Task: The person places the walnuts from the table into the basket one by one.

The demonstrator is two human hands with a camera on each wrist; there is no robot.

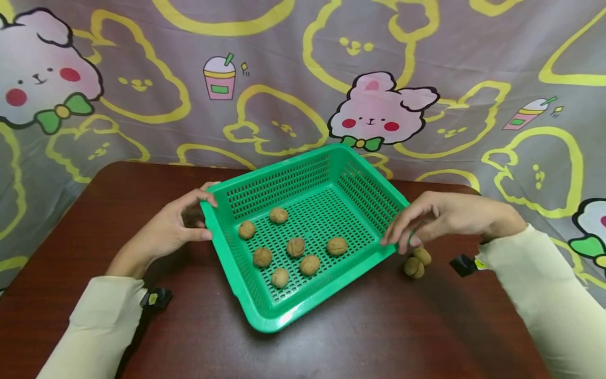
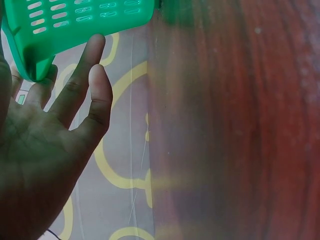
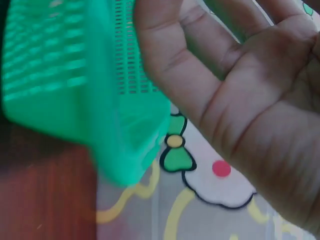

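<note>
A green plastic basket with perforated walls sits at an angle on the table. Several walnuts lie on its floor, mostly towards the left and near side. My left hand grips the rim at the far left corner, thumb on the outer edge; in the left wrist view, two fingers reach below the rim. At the right corner my right hand holds the rim, its fingers bent over the edge. Two loose walnuts lie on the table outside the basket, just below my right hand.
The dark reddish-brown table has a glossy top. Behind it hangs a grey curtain with yellow outlines and rabbit figures. Each wrist carries a small black strap end below a cream sleeve.
</note>
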